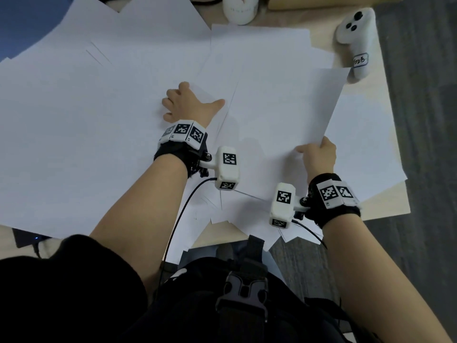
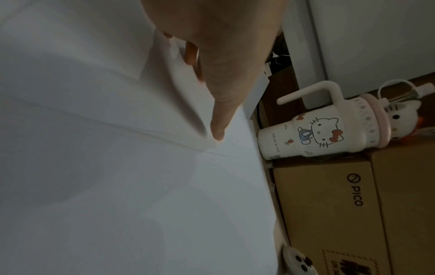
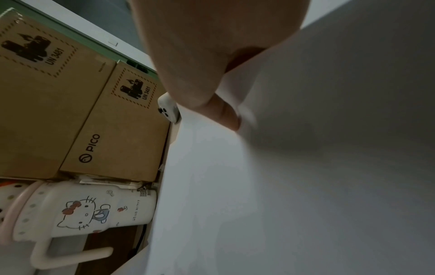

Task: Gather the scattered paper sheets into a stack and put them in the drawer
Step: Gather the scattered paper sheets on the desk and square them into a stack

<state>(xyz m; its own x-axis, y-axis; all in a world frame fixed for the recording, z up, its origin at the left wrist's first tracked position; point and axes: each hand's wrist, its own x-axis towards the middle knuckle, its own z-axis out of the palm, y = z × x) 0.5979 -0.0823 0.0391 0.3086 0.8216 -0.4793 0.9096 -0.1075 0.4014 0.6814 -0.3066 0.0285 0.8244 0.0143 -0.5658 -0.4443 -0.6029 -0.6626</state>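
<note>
Several white paper sheets (image 1: pixel 86 120) lie scattered and overlapping across the light wooden desk (image 1: pixel 385 201). My left hand (image 1: pixel 193 102) sits mid-desk with its fingers curled at the edge of some sheets (image 2: pixel 164 104) and its thumb (image 2: pixel 219 128) stretched over the paper to the right. My right hand (image 1: pixel 314 149) pinches the near right corner of one sheet (image 1: pixel 284 112), thumb on top, and that sheet (image 3: pixel 282 186) is raised off the pile. No drawer is in view.
At the back edge stands a white Hello Kitty mug (image 1: pixel 239 8) beside brown cardboard boxes (image 2: pixel 329 204). A white controller (image 1: pixel 356 38) lies at the back right corner. Sheets overhang the desk's near edge (image 1: pixel 247 219); grey floor (image 1: pixel 425 120) lies to the right.
</note>
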